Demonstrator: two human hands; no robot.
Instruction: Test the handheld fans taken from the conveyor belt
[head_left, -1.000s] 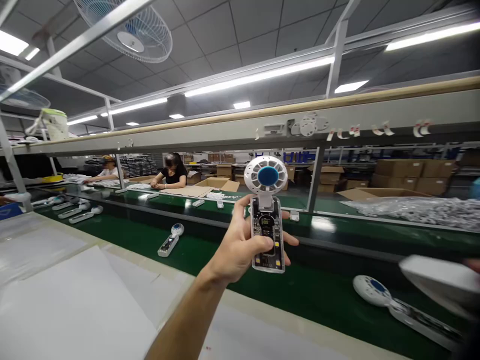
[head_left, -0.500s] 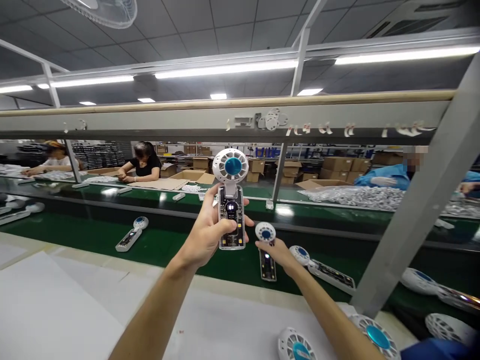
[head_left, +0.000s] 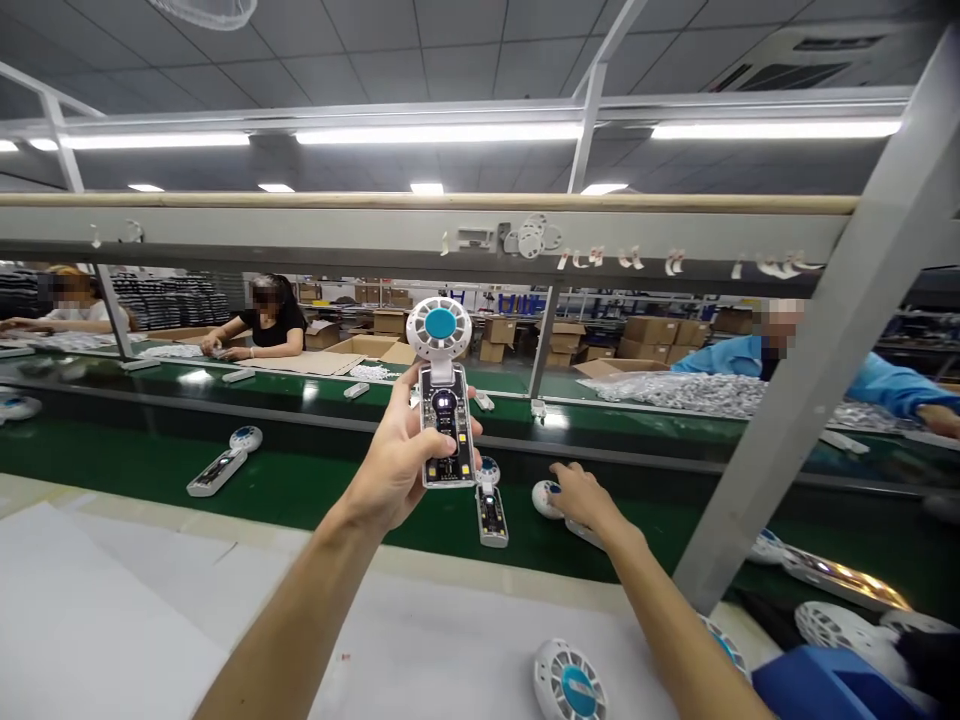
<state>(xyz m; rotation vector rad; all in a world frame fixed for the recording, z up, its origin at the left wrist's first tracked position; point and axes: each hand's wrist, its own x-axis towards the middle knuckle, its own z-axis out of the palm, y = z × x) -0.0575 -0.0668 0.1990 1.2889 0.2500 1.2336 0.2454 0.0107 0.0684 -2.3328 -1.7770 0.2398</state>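
Observation:
My left hand (head_left: 394,455) holds a white handheld fan (head_left: 440,330) upright, its thumb pressed on the front of the handle. The fan has a round head with a blue centre, and its clear handle shows a dark circuit board with small lit spots. My right hand (head_left: 589,500) reaches over the green belt with its fingers stretched out, above another fan (head_left: 546,502) that it partly covers; whether they touch, I cannot tell. Between the hands, a third fan (head_left: 492,518) lies on the belt, its head partly hidden behind my left hand.
Another fan (head_left: 223,465) lies further left on the green belt (head_left: 322,500). A fan head (head_left: 574,685) sits on the white worktop (head_left: 442,640). A slanted grey post (head_left: 795,350) rises at right, near a blue object (head_left: 832,685). Several people work across the belt.
My right hand has left the middle fan and moved right, over the neighbouring one. The middle fan now lies released on the belt. The belt fans appear further left as the view shifts.

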